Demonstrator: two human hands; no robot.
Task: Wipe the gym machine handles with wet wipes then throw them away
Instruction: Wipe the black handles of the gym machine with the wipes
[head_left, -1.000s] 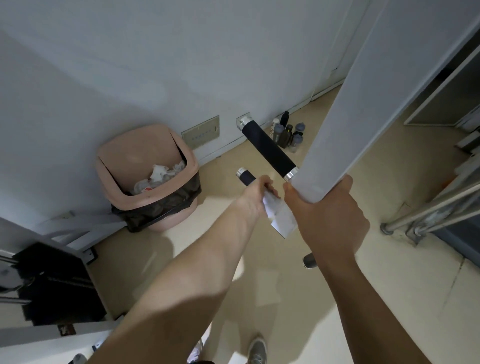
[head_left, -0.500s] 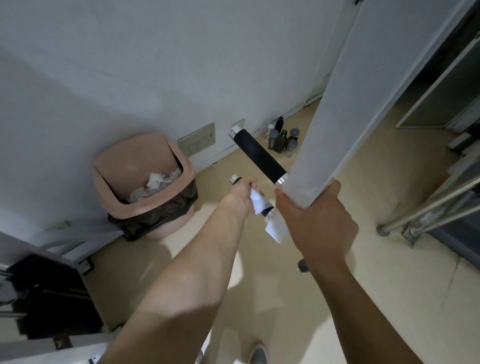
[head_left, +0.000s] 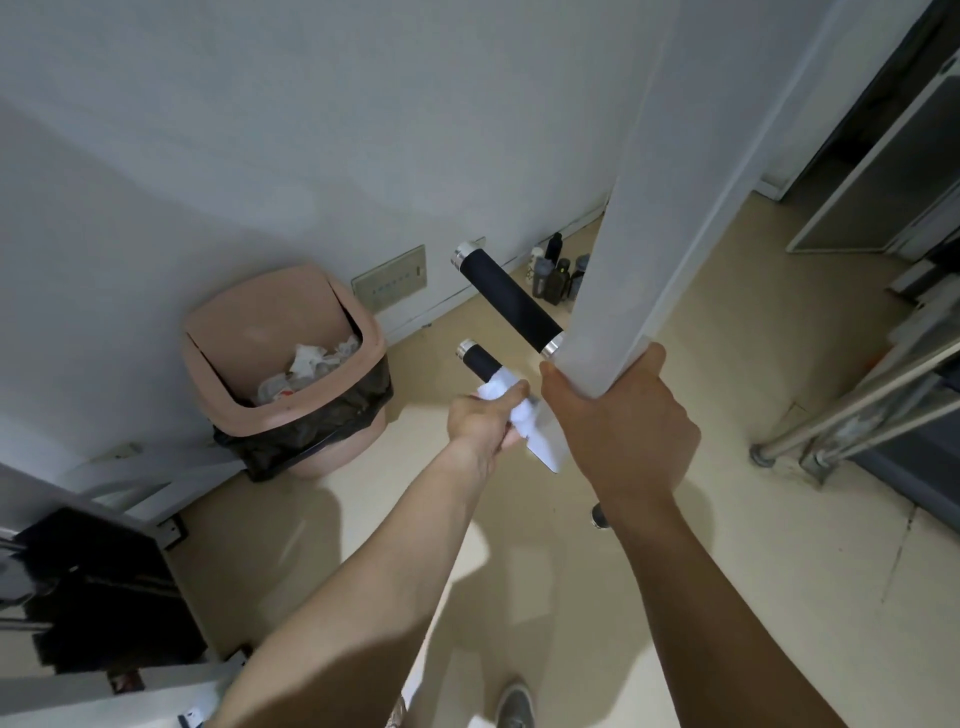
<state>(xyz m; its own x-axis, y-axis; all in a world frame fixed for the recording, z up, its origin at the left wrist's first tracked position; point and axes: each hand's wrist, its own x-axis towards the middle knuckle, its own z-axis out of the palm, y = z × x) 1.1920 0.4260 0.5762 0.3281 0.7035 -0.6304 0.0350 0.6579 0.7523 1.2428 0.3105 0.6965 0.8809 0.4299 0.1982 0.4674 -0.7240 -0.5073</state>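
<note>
Half a second ago the left hand (head_left: 485, 423) sat near the outer end of the lower handle (head_left: 479, 360), and only the chrome cap showed past it. Now the hand has slid back toward the white beam (head_left: 628, 249), baring a short stretch of black grip behind the cap. The right hand (head_left: 623, 421) has not shifted on the beam.

The left arm reaches forward, nearly straight. Its fingers are clenched around the wet wipe (head_left: 503, 385), which is bunched round the lower handle just left of the beam's bottom end. A flat white piece hangs below the fist; whether it is wipe or machine part cannot be told. The right hand clasps the bottom end of the beam from beneath, thumb up its left face and fingers wrapped up the right edge.

The upper handle (head_left: 511, 301) juts from the beam's left side, bare. Left of the beam a pink waste bin (head_left: 218, 364) with a black liner holds crumpled wipes. Dark bottles (head_left: 553, 275) stand just behind the beam.
</note>
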